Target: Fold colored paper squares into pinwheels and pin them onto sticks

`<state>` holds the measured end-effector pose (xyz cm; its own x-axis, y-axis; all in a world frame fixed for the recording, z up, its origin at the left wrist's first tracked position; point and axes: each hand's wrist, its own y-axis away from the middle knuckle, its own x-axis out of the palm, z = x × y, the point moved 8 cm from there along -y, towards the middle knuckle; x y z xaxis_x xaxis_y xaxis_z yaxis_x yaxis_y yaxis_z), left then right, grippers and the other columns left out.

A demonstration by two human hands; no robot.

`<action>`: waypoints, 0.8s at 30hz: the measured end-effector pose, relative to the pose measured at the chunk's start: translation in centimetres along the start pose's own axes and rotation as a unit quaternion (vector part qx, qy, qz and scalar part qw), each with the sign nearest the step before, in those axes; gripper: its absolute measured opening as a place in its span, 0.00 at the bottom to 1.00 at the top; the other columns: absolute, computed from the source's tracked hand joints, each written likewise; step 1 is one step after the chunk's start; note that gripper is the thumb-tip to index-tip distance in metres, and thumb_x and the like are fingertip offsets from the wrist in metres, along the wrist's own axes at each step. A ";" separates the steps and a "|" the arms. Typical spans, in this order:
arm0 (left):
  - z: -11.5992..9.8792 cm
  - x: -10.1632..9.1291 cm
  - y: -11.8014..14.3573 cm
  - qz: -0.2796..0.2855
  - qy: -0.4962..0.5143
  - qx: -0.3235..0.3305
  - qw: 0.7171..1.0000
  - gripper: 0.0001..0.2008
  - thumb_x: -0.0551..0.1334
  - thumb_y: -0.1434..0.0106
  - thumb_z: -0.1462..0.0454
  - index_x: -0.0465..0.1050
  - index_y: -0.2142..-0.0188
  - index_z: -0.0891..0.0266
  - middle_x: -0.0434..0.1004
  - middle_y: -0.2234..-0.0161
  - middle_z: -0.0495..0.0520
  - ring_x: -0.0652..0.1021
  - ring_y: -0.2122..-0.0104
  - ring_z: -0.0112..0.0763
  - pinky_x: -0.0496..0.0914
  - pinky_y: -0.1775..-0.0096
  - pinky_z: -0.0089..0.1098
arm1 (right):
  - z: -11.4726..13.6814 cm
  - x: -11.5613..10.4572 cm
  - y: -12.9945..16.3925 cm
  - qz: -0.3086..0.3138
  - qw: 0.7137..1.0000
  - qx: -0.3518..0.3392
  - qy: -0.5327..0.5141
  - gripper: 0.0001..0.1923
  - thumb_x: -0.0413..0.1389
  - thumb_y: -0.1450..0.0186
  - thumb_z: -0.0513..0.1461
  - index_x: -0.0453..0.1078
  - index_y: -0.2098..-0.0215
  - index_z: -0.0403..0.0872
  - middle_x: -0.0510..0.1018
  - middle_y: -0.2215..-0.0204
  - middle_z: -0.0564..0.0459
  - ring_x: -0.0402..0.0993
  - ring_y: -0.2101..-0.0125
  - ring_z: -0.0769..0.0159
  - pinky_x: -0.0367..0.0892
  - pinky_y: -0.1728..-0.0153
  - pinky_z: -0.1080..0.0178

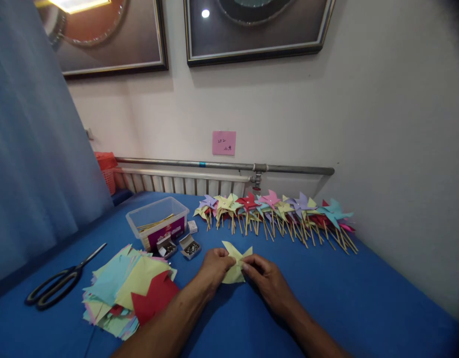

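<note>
Head view looks down on a blue table (326,293), read from left to right. Black scissors (61,281) lie at the far left, blades pointing away from the person. Next comes a loose pile of cut paper sheets (127,288) in pale blue, yellow, green and red. Beyond that pile stands a clear plastic box (157,221) with sticks inside, and just in front of it sit two small open boxes of pins (179,246). At the middle of the table, the left hand (215,267) and the right hand (265,281) meet on a yellow paper pinwheel (235,263), which rests on the table between them. The left grip is pressed together on the paper's left edge; the right grip pinches its right edge with thumb and fingertips. Farther back and to the right, a long row of finished pinwheels (277,211) on wooden sticks lies near the wall, below a metal pipe (222,165) and a pink note (224,142).
</note>
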<state>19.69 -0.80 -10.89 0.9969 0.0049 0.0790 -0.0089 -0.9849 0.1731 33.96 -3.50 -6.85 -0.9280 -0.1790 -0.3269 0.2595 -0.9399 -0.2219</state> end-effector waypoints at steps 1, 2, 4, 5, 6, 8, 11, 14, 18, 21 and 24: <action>0.0 0.1 0.1 0.000 -0.002 0.000 1.000 0.10 0.65 0.52 0.67 0.63 0.81 0.62 0.61 0.86 0.43 0.60 0.86 0.20 0.54 0.81 0.25 | -0.1 0.0 0.0 -0.008 1.000 0.005 -0.008 0.15 0.55 0.35 0.50 0.75 0.65 0.47 0.76 0.72 0.55 0.69 0.69 0.63 0.63 0.66 0.65; -0.1 0.2 0.2 0.000 -0.002 0.001 1.000 0.10 0.65 0.52 0.67 0.62 0.81 0.61 0.62 0.86 0.43 0.60 0.86 0.20 0.54 0.81 0.25 | -0.3 -0.1 0.0 -0.016 1.000 0.012 -0.015 0.16 0.55 0.35 0.51 0.75 0.67 0.47 0.75 0.74 0.56 0.69 0.71 0.64 0.63 0.68 0.65; -0.2 0.3 0.3 0.001 0.000 0.004 1.000 0.10 0.65 0.52 0.67 0.62 0.81 0.61 0.62 0.86 0.43 0.60 0.86 0.20 0.54 0.81 0.25 | -0.5 -0.1 -0.1 -0.031 0.999 0.027 -0.034 0.17 0.55 0.37 0.52 0.72 0.71 0.47 0.72 0.77 0.57 0.66 0.74 0.66 0.61 0.71 0.65; -0.2 0.3 0.3 0.002 0.002 0.003 1.000 0.10 0.65 0.52 0.67 0.62 0.81 0.61 0.62 0.86 0.44 0.60 0.86 0.20 0.54 0.81 0.25 | -0.7 -0.1 -0.1 -0.036 0.998 0.035 -0.043 0.18 0.56 0.37 0.52 0.70 0.73 0.47 0.70 0.78 0.58 0.64 0.75 0.67 0.61 0.72 0.66; -0.1 0.3 0.3 0.004 0.004 0.001 1.000 0.10 0.65 0.52 0.67 0.62 0.81 0.61 0.62 0.86 0.44 0.61 0.86 0.21 0.54 0.81 0.25 | -0.8 0.0 -0.1 -0.039 0.997 0.042 -0.050 0.18 0.56 0.38 0.52 0.69 0.74 0.47 0.69 0.79 0.58 0.63 0.76 0.68 0.60 0.73 0.66; 0.1 0.4 0.1 0.006 0.007 0.001 1.000 0.10 0.65 0.53 0.67 0.63 0.81 0.61 0.63 0.86 0.44 0.61 0.86 0.21 0.55 0.80 0.26 | -1.1 0.1 -0.1 -0.045 0.996 0.054 -0.059 0.17 0.57 0.40 0.51 0.66 0.75 0.48 0.67 0.80 0.59 0.60 0.77 0.69 0.57 0.75 0.67; 0.3 0.4 -0.1 0.005 0.004 0.011 1.000 0.10 0.65 0.53 0.67 0.63 0.81 0.61 0.63 0.86 0.44 0.61 0.86 0.21 0.55 0.80 0.26 | -1.6 0.4 -0.1 -0.057 0.995 0.065 -0.059 0.14 0.57 0.41 0.49 0.64 0.75 0.48 0.64 0.81 0.61 0.58 0.79 0.70 0.55 0.76 0.67; 0.4 0.5 0.0 0.006 -0.003 0.013 1.000 0.10 0.65 0.52 0.67 0.64 0.81 0.61 0.64 0.86 0.44 0.62 0.85 0.21 0.55 0.80 0.26 | -1.9 0.4 -0.1 -0.073 0.994 0.068 -0.047 0.13 0.56 0.40 0.47 0.64 0.75 0.48 0.64 0.82 0.61 0.58 0.80 0.70 0.55 0.77 0.67; 0.3 0.8 0.2 0.013 0.001 0.008 1.000 0.11 0.66 0.52 0.66 0.63 0.81 0.61 0.62 0.86 0.43 0.60 0.86 0.20 0.53 0.81 0.25 | -2.1 0.1 -0.1 -0.096 0.993 0.062 -0.034 0.13 0.56 0.39 0.47 0.64 0.75 0.48 0.64 0.82 0.60 0.58 0.79 0.70 0.56 0.77 0.67; 0.3 0.8 0.2 0.012 0.006 0.005 1.000 0.11 0.66 0.52 0.66 0.63 0.81 0.61 0.61 0.87 0.43 0.60 0.86 0.20 0.53 0.81 0.25 | -2.3 0.0 -0.1 -0.108 0.991 0.069 -0.036 0.12 0.56 0.41 0.47 0.64 0.75 0.49 0.64 0.82 0.61 0.59 0.80 0.70 0.56 0.77 0.67; 0.5 0.7 0.0 0.008 -0.003 0.007 1.000 0.10 0.66 0.52 0.66 0.63 0.81 0.61 0.62 0.87 0.43 0.61 0.86 0.21 0.54 0.81 0.25 | -2.5 -0.1 0.1 -0.128 0.988 0.081 -0.024 0.12 0.55 0.41 0.47 0.64 0.76 0.49 0.66 0.82 0.60 0.61 0.79 0.69 0.58 0.76 0.66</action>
<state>20.46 -0.92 -11.29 0.9970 -0.0111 0.0759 -0.0231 -0.9871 0.1587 34.69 -2.85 -9.12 -0.9703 0.0600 -0.2343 -0.0275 -0.9898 -0.1400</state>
